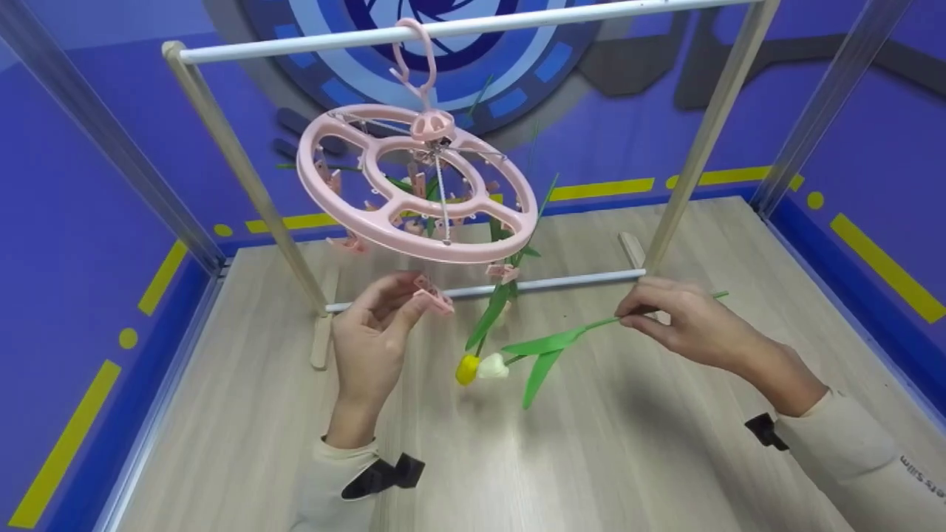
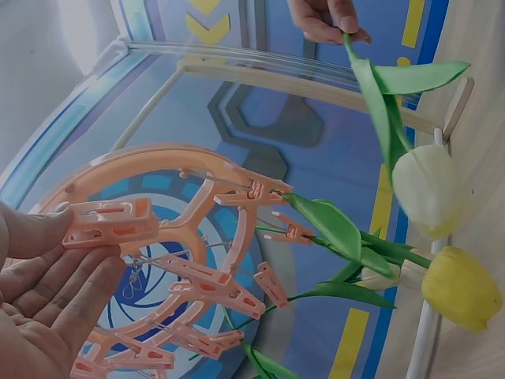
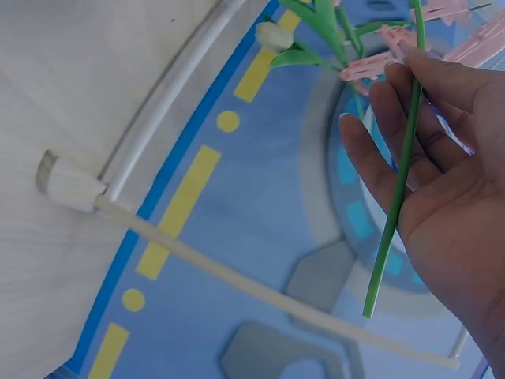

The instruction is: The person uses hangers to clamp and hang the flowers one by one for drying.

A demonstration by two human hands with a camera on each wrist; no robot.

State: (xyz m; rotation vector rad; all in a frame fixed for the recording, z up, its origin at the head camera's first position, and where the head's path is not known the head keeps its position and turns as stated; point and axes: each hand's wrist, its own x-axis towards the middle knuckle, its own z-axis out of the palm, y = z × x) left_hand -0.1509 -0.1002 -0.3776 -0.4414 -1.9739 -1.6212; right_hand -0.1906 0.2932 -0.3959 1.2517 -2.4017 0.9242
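Observation:
My left hand [image 1: 369, 355] pinches a pink clothespin [image 1: 434, 297] between thumb and fingers, below the near rim of a round pink clip hanger [image 1: 414, 242]. In the left wrist view, the thumb lies on top of this clothespin and the fingers extend beneath it. Off to the right, my right hand [image 1: 687, 321] pinches the green stem of a white artificial tulip [image 1: 493, 366], whose bloom points left and down. The stem's cut end [image 3: 371, 304] sticks out past the palm. A yellow tulip [image 1: 467, 369] hangs head down from the hanger, close beside the white bloom.
The hanger's hook [image 1: 415, 55] loops over the top bar [image 1: 295, 46] of a wooden stand. Several more clips ring the hanger, some holding tulips such as a white one [image 3: 274, 36]. A lower white bar [image 1: 569, 282] crosses behind the flowers, above a wood-grain table [image 1: 473, 473].

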